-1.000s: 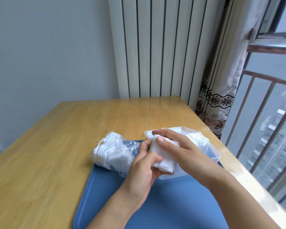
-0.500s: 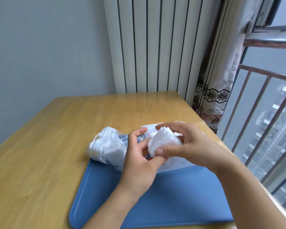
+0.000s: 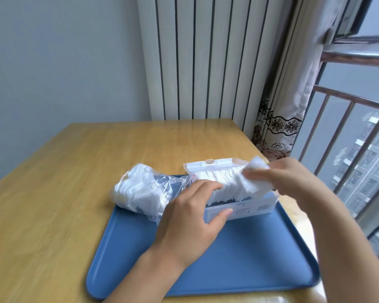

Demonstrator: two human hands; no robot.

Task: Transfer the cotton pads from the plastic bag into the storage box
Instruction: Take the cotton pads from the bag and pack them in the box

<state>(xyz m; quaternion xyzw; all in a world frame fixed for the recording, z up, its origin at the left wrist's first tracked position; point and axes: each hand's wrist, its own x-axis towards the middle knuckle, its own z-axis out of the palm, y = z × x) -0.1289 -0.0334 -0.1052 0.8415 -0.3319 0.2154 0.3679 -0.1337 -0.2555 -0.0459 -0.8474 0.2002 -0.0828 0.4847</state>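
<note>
On the wooden surface (image 3: pixel 79 171) that fills the lower half of the view lies a blue tray (image 3: pixel 239 259), its far edge carrying the task's things and its near part bare. Behind the surface stand a pale wall, a white ribbed radiator (image 3: pixel 206 57) and, to the right, a patterned curtain (image 3: pixel 280 119) beside a railed window (image 3: pixel 348 132). At the tray's far left corner, partly on the wood, sits the clear plastic bag (image 3: pixel 144 191), crumpled and holding a bunched mass of white pads. Just to its right, touching or nearly touching the bag's mouth, stands the storage box (image 3: pixel 249 207), a translucent white container with its hinged lid (image 3: pixel 214 165) tipped open toward the back and a printed label on its front wall. Inside the box a row of cotton pads (image 3: pixel 223 189) stands on edge, leaning and packed from the left end toward the right. The left hand (image 3: pixel 193 217) rests at the box's left end, fingers curled over the top of the row of pads and thumb pressed against the front wall, so it grips that end of the box. The right hand (image 3: pixel 287 178) is over the box's right end, blurred, its fingers and thumb pinching a small stack of pads (image 3: pixel 255 180) held at the right end of the row.
</note>
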